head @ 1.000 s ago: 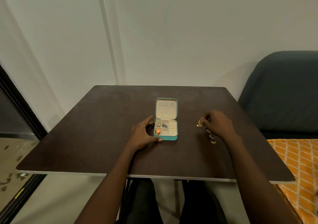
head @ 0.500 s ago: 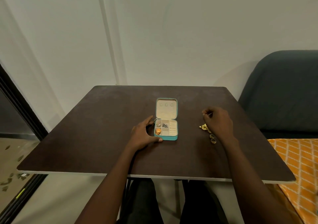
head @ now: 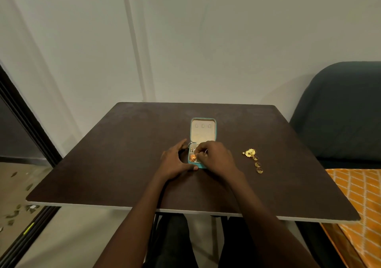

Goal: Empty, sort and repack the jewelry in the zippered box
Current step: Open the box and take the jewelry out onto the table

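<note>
We see a dark brown table set against a pale wall, with a dark sofa and an orange patterned cushion to its right. Near the table's centre lies the teal zippered box, open, its lid laid flat away from us; the cream lid lining carries three small loops. The tray nearest us is divided into compartments: the near-left one holds a copper-coloured piece, and the one behind it holds small silvery pieces. The other compartments are hidden by the right hand, whose fingers are curled down into the tray; we cannot tell whether they pinch anything. The left hand cups the box's left side, thumb along the near edge. On the table right of the box lie a gold flower-shaped piece and three gold rings in a row.
</note>
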